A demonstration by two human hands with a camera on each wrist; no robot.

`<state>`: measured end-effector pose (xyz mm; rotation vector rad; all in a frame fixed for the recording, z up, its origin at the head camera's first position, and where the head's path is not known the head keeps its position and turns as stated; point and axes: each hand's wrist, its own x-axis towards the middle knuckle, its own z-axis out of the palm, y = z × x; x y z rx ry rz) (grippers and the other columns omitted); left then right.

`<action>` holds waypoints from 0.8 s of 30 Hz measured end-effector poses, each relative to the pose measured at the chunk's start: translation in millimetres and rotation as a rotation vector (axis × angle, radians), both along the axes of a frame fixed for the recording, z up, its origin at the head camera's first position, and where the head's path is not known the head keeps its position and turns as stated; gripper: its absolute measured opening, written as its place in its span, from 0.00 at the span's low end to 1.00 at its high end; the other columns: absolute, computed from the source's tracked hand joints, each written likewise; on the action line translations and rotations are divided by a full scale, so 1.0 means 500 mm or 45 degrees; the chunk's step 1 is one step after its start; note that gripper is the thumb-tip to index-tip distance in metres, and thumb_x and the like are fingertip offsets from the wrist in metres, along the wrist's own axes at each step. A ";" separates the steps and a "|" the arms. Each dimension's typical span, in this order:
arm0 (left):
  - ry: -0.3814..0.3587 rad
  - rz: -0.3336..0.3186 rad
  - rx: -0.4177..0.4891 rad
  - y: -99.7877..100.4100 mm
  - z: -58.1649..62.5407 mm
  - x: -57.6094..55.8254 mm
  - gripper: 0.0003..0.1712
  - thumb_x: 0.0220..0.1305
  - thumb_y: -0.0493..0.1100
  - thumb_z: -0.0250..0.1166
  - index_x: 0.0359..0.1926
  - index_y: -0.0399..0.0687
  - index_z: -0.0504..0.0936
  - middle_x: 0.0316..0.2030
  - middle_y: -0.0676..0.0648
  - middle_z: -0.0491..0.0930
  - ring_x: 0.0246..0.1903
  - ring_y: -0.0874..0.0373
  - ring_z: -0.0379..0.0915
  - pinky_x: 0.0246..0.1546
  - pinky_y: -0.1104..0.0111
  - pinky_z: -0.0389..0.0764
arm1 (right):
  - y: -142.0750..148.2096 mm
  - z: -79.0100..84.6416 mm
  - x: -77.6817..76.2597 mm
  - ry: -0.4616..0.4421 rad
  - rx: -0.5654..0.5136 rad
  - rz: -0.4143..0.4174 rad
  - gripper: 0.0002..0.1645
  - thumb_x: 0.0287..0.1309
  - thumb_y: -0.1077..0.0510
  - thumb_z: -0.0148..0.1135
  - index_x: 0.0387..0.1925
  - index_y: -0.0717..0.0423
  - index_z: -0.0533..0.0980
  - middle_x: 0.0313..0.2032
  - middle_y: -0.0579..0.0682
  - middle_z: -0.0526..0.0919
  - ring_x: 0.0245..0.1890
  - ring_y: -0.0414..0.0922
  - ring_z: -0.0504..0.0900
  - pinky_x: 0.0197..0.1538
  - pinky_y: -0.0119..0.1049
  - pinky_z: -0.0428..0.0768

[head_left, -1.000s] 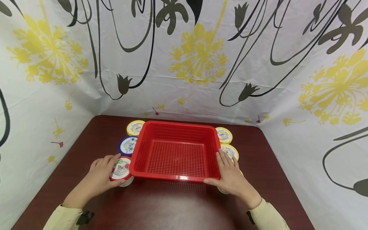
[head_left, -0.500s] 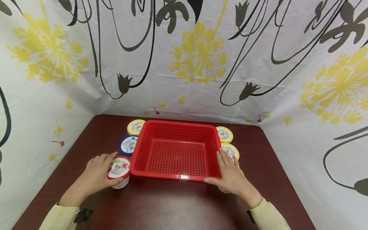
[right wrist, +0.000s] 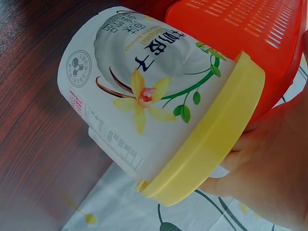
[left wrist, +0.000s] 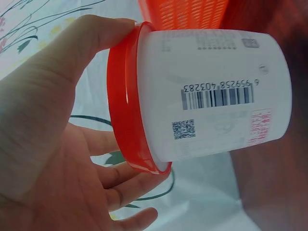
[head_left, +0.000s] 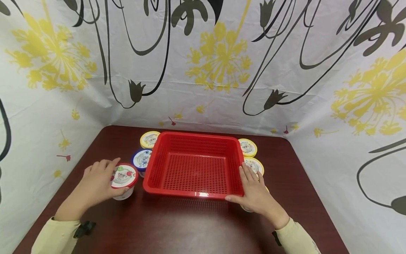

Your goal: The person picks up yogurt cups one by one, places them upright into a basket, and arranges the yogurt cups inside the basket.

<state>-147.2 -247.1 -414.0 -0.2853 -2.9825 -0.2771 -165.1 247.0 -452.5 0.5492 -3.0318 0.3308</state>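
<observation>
My left hand (head_left: 95, 185) grips a white tub with a red lid (head_left: 124, 175), thumb on the near side and fingers on the far side. In the left wrist view this tub (left wrist: 216, 91) turns its barcode to the camera. The red perforated basket (head_left: 185, 192) stands to its right. My right hand (head_left: 257, 195) lies at the basket's front right corner, fingers fairly straight along the right rim and thumb on the front rim. Under that hand is a yellow-lidded tub (right wrist: 144, 91) with a vanilla flower label, mostly hidden in the head view.
Beside the basket's left wall stand a blue-lidded tub (head_left: 141, 159) and a yellow-lidded tub (head_left: 149, 139). Two yellow-lidded tubs, one at the back (head_left: 248, 147), line its right wall. Patterned white cloth (head_left: 196, 70) encloses the dark table (head_left: 177, 229).
My left hand has moved left, away from the basket, carrying the red-lidded tub with it. The right hand and the basket have stayed put.
</observation>
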 end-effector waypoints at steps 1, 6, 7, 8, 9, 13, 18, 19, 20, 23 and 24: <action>0.007 -0.002 -0.006 -0.001 0.008 -0.001 0.62 0.36 0.63 0.80 0.67 0.32 0.66 0.52 0.29 0.74 0.51 0.35 0.68 0.50 0.36 0.71 | 0.000 0.000 0.000 0.002 0.003 -0.001 0.71 0.46 0.17 0.57 0.75 0.65 0.53 0.77 0.61 0.52 0.75 0.63 0.56 0.74 0.68 0.51; 0.042 -0.015 -0.022 -0.001 0.054 -0.009 0.61 0.35 0.62 0.80 0.66 0.32 0.67 0.51 0.29 0.74 0.50 0.35 0.67 0.48 0.37 0.72 | 0.001 0.001 0.001 0.018 0.012 -0.002 0.72 0.45 0.17 0.58 0.74 0.65 0.54 0.77 0.62 0.53 0.75 0.63 0.58 0.73 0.68 0.53; 0.050 -0.021 -0.023 0.000 0.063 -0.012 0.61 0.35 0.62 0.80 0.66 0.32 0.67 0.51 0.29 0.74 0.50 0.35 0.67 0.48 0.37 0.72 | 0.001 0.001 0.001 0.017 0.011 -0.004 0.72 0.45 0.17 0.58 0.74 0.65 0.54 0.77 0.62 0.54 0.74 0.63 0.58 0.73 0.68 0.53; 0.055 -0.029 -0.024 0.000 0.071 -0.015 0.60 0.36 0.61 0.80 0.66 0.32 0.67 0.51 0.30 0.74 0.50 0.36 0.67 0.48 0.38 0.72 | 0.001 0.001 0.001 0.023 0.011 -0.004 0.72 0.44 0.17 0.58 0.74 0.66 0.54 0.76 0.62 0.54 0.74 0.63 0.58 0.73 0.68 0.53; 0.055 -0.038 -0.023 0.001 0.079 -0.018 0.60 0.36 0.61 0.80 0.66 0.33 0.67 0.52 0.30 0.74 0.50 0.36 0.68 0.48 0.38 0.73 | 0.001 0.002 0.001 0.026 0.012 -0.006 0.73 0.44 0.16 0.58 0.74 0.66 0.55 0.76 0.62 0.55 0.74 0.63 0.59 0.73 0.68 0.54; 0.043 -0.080 -0.005 0.011 0.104 -0.033 0.61 0.37 0.61 0.80 0.67 0.35 0.66 0.53 0.32 0.74 0.50 0.38 0.68 0.49 0.39 0.73 | 0.002 0.001 0.001 0.033 0.005 -0.019 0.75 0.42 0.16 0.59 0.74 0.66 0.55 0.76 0.63 0.56 0.74 0.63 0.59 0.72 0.68 0.56; 0.066 -0.136 0.008 0.030 0.124 -0.048 0.60 0.37 0.61 0.79 0.68 0.36 0.65 0.53 0.33 0.74 0.49 0.40 0.68 0.47 0.42 0.74 | 0.002 0.001 0.003 0.033 -0.005 -0.023 0.75 0.41 0.16 0.60 0.74 0.67 0.54 0.76 0.63 0.55 0.74 0.63 0.59 0.71 0.68 0.57; 0.076 -0.148 0.007 0.033 0.127 -0.051 0.60 0.38 0.60 0.79 0.68 0.36 0.65 0.53 0.34 0.74 0.49 0.40 0.68 0.47 0.43 0.74 | 0.002 0.001 0.003 0.033 -0.005 -0.022 0.75 0.41 0.16 0.60 0.74 0.67 0.54 0.76 0.63 0.55 0.74 0.63 0.58 0.71 0.68 0.57; 0.082 -0.157 0.004 0.037 0.130 -0.054 0.60 0.38 0.60 0.79 0.68 0.36 0.65 0.52 0.34 0.74 0.49 0.40 0.68 0.46 0.43 0.75 | 0.001 0.001 0.003 0.034 -0.005 -0.021 0.75 0.41 0.16 0.60 0.74 0.67 0.54 0.76 0.63 0.55 0.74 0.63 0.58 0.71 0.68 0.57; 0.086 -0.168 0.000 0.048 0.140 -0.064 0.61 0.37 0.58 0.80 0.69 0.35 0.63 0.53 0.33 0.74 0.50 0.40 0.69 0.47 0.43 0.76 | 0.000 0.002 0.004 0.040 -0.001 -0.017 0.75 0.42 0.16 0.60 0.74 0.66 0.54 0.76 0.63 0.55 0.74 0.63 0.59 0.71 0.67 0.58; 0.080 -0.168 -0.003 0.052 0.143 -0.068 0.62 0.37 0.58 0.80 0.69 0.34 0.62 0.53 0.33 0.73 0.51 0.40 0.69 0.48 0.42 0.77 | 0.000 0.003 0.004 0.040 0.000 -0.016 0.75 0.42 0.16 0.60 0.74 0.66 0.54 0.76 0.63 0.55 0.74 0.63 0.59 0.71 0.67 0.58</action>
